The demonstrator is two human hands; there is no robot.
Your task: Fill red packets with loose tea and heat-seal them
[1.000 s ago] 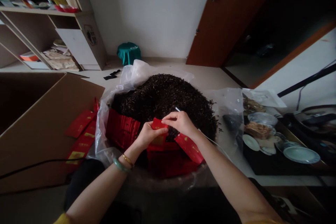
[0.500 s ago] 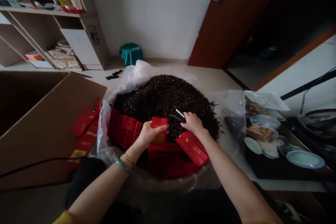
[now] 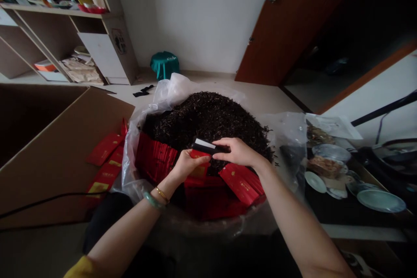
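My left hand [image 3: 185,167] pinches a small red packet [image 3: 198,173] with gold print, thumb on its front. Gripped in my right hand [image 3: 240,153] is a black handheld bag sealer [image 3: 204,146] with a white strip, lying across the packet's top edge. Beneath both hands, a heap of dark loose tea leaves [image 3: 215,113] fills a wide container lined with clear plastic [image 3: 130,152]. A row of red packets [image 3: 154,158] stands at the heap's left. More red packets [image 3: 243,182] lie under my right forearm.
An open cardboard box [image 3: 65,139] stands left, with red packets [image 3: 104,150] against it. On the right, a dark tray [image 3: 329,208] holds dishes and a clear tub. A teal covered bin [image 3: 164,65] sits by the wall, near a brown door [image 3: 260,43].
My right hand left the packet's top, took up the black sealer from the tea heap and brought it left onto the packet's upper edge. My left hand kept hold of the packet.
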